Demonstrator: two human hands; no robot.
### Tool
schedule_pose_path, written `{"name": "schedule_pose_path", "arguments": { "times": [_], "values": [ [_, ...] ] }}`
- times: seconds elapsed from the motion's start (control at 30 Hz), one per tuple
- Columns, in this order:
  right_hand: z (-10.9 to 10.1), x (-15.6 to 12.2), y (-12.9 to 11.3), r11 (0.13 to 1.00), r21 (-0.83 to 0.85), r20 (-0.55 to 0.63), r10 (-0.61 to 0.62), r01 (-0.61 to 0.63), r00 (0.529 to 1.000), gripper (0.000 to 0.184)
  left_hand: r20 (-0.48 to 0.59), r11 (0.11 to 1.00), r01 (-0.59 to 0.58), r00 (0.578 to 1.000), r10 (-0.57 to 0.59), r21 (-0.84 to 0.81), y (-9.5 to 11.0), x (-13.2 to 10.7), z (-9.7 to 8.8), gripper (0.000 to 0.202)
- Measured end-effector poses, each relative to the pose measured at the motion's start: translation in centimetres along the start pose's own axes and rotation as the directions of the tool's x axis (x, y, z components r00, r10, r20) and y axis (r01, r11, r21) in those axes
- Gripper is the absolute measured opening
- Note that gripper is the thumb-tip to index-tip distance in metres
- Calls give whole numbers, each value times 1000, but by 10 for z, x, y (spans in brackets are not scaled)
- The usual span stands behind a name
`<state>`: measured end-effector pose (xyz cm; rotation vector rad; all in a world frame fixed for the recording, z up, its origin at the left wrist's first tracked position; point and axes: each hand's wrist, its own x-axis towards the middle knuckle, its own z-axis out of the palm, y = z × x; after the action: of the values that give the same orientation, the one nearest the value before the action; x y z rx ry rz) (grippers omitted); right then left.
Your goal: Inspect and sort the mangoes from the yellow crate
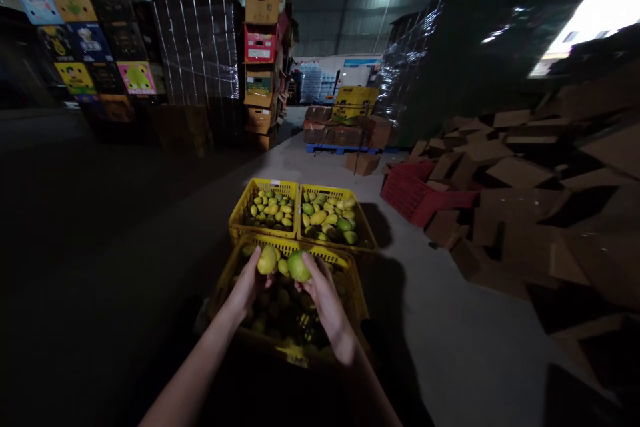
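Observation:
My left hand (248, 285) is closed around a yellow-green mango (267, 260). A greener mango (299, 267) sits in my right hand (321, 288), the thumb along its upper side. Both hands are raised side by side over the near yellow crate (361, 297), where more mangoes lie in shadow. Beyond it, touching its far side, stand two more yellow crates. The left one (239, 208) holds smaller, mostly yellow mangoes (273, 209); the right one (369, 232) holds larger yellow and green mangoes (330, 217).
To the right, a heap of cardboard boxes (520, 213) spreads over the floor beside a red crate (407, 193). Farther back are a blue pallet (330, 148) with boxes, a tall box stack (260, 80) and wrapped pallet loads (200, 53). Much of the left is dark.

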<state>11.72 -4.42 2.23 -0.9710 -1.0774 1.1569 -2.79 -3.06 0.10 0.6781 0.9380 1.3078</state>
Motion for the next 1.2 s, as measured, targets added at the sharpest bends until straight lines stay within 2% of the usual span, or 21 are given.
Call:
{"name": "schedule_pose_path", "arguments": {
  "times": [0.07,0.13,0.2,0.23,0.37,0.57,0.7,0.77,0.83,1.0,1.1,1.2],
  "values": [
    [-3,2,-1,998,-42,-52,44,-46,998,37,-22,979,-192,981,194,64,0,1,3,44],
    [-6,6,-1,992,-125,-102,-26,13,994,45,-64,913,-373,920,387,165,0,3,5,45],
    [-9,9,2,974,-210,-103,-115,91,988,52,-59,843,-478,861,506,248,0,4,5,50],
    [-10,10,4,962,-245,-94,-145,118,985,54,-38,820,-506,845,534,269,1,5,5,50],
    [-12,10,8,933,-324,-77,-189,155,979,53,40,785,-542,829,557,301,2,6,5,50],
    [-13,8,6,922,-359,-102,-196,148,975,54,56,780,-538,833,551,320,1,5,3,50],
    [-12,8,6,914,-382,-90,-181,134,979,54,46,805,-510,852,522,304,2,3,0,48],
    [-12,8,7,900,-413,-90,-197,143,976,54,74,793,-507,854,514,338,2,1,-2,50],
    [-11,9,7,877,-448,-99,-240,172,966,54,113,728,-540,828,549,423,2,0,-4,51],
    [-12,9,7,786,-546,-88,-399,291,913,53,190,450,-627,692,696,636,3,-4,-6,43],
    [-12,8,8,710,-611,-47,-474,350,880,49,241,379,-650,659,712,658,3,-6,-5,41],
    [-12,7,10,663,-641,-25,-521,387,853,47,225,369,-642,651,725,672,2,-8,-3,41]
  ]
}}
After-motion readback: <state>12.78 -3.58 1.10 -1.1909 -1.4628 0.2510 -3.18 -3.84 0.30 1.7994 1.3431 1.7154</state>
